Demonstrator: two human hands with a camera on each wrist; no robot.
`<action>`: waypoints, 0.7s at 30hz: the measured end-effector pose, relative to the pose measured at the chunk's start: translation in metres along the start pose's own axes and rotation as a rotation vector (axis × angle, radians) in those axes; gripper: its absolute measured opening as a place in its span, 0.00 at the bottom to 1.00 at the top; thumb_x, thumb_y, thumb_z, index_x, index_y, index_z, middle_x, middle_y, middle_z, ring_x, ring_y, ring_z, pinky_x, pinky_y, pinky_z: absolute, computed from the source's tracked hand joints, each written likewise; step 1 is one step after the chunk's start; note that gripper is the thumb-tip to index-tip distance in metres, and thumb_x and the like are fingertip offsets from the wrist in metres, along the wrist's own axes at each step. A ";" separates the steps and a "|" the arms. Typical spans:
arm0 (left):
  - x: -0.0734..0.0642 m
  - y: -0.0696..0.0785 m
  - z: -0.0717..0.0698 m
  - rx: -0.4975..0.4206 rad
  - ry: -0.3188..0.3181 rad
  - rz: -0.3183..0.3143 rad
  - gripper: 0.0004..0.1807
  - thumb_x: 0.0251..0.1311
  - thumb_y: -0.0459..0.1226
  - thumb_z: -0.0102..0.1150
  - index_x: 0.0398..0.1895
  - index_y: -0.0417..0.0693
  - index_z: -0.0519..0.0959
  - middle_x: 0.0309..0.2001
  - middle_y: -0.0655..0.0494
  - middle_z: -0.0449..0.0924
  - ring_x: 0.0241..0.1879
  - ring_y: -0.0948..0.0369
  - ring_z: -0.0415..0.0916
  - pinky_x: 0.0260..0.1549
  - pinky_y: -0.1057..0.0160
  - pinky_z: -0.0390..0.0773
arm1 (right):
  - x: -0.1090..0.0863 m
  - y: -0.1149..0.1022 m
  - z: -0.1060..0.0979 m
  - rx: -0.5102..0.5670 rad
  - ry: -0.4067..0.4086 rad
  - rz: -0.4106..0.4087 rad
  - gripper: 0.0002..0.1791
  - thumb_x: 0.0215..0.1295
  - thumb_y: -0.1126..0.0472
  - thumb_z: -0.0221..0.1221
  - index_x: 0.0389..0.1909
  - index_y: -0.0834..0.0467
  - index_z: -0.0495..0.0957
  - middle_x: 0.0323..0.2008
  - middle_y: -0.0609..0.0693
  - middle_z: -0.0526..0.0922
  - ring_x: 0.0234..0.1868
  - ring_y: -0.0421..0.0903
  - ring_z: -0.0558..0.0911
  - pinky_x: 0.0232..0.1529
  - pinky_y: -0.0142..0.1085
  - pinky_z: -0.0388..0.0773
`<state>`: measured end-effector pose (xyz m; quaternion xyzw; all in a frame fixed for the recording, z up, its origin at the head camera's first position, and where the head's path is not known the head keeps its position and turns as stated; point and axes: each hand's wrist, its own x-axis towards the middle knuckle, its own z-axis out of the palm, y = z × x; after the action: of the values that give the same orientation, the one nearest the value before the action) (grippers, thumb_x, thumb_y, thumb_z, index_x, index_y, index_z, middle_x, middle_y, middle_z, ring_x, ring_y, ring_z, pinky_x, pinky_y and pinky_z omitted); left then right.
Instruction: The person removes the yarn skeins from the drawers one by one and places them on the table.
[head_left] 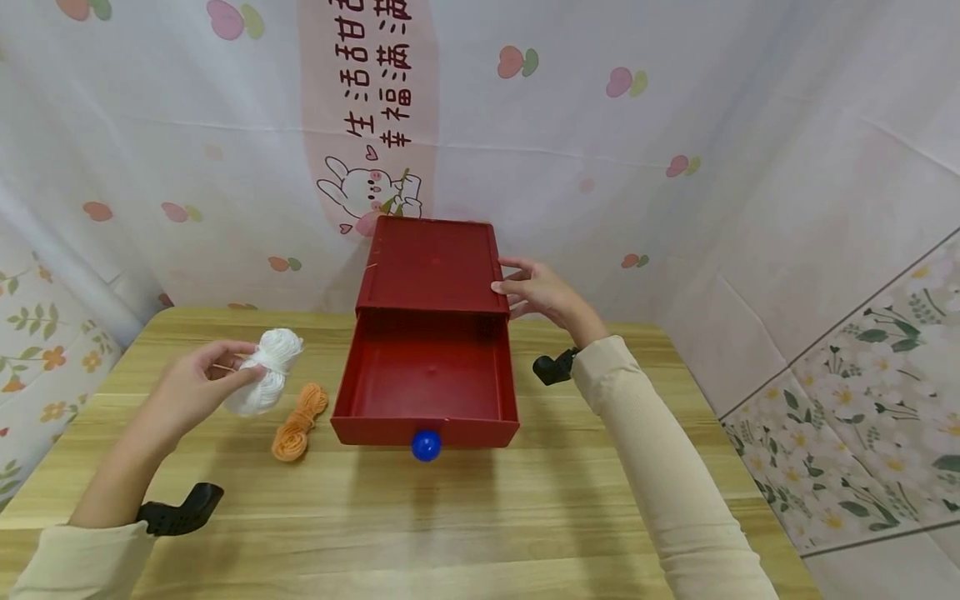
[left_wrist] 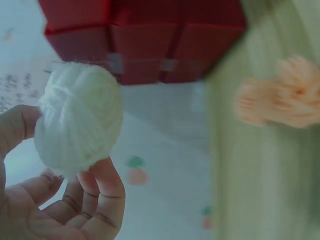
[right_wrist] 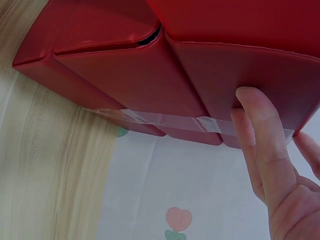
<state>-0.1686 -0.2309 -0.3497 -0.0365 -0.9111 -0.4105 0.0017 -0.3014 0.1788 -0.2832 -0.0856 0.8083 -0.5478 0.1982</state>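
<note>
My left hand (head_left: 202, 382) pinches a skein of white yarn (head_left: 272, 371) above the left part of the table; the left wrist view shows the white skein (left_wrist: 80, 117) between thumb and fingers. Below and right of it lies a skein of orange yarn (head_left: 298, 423). A red box (head_left: 435, 267) stands at the back of the table, and its drawer (head_left: 427, 432) with a blue ball knob (head_left: 426, 446) is pulled out, with nothing seen inside. My right hand (head_left: 542, 292) rests on the box's right side, its fingers (right_wrist: 260, 117) fairly straight against the red wall.
The wooden table (head_left: 450, 533) ends at a wall covered by a printed cloth (head_left: 562, 167) just behind the box. Clear tape (right_wrist: 165, 121) runs along the box's side. Black wrist cameras (head_left: 182, 510) sit on both wrists.
</note>
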 end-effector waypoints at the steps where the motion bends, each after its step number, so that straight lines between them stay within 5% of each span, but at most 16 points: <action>1: 0.001 -0.006 0.002 -0.001 -0.003 -0.018 0.27 0.64 0.46 0.53 0.58 0.34 0.68 0.42 0.46 0.75 0.34 0.78 0.69 0.28 0.73 0.73 | 0.000 0.000 0.000 0.002 0.001 0.002 0.35 0.67 0.61 0.53 0.72 0.53 0.49 0.62 0.62 0.64 0.47 0.56 0.77 0.36 0.37 0.81; 7: 0.005 -0.037 0.017 -0.009 -0.032 -0.122 0.31 0.65 0.48 0.51 0.60 0.31 0.65 0.50 0.32 0.71 0.48 0.43 0.71 0.30 0.70 0.73 | 0.002 0.000 0.000 -0.004 0.007 0.011 0.35 0.67 0.61 0.53 0.72 0.53 0.49 0.62 0.61 0.64 0.49 0.59 0.76 0.38 0.38 0.81; 10: 0.004 -0.049 0.021 -0.019 -0.053 -0.161 0.32 0.65 0.48 0.50 0.61 0.29 0.63 0.52 0.28 0.68 0.51 0.38 0.69 0.31 0.67 0.73 | 0.002 0.000 0.000 -0.007 0.005 0.011 0.35 0.67 0.61 0.53 0.72 0.53 0.49 0.63 0.61 0.63 0.51 0.60 0.75 0.39 0.39 0.81; 21: 0.005 -0.080 0.038 -0.072 -0.121 -0.287 0.33 0.65 0.47 0.50 0.60 0.26 0.60 0.43 0.35 0.71 0.35 0.61 0.70 0.28 0.67 0.75 | 0.001 0.000 0.000 0.000 0.005 0.008 0.36 0.67 0.61 0.53 0.72 0.53 0.49 0.62 0.62 0.64 0.50 0.60 0.75 0.37 0.37 0.81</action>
<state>-0.1782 -0.2549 -0.4347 0.0695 -0.8900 -0.4362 -0.1132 -0.3023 0.1780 -0.2832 -0.0812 0.8092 -0.5471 0.1982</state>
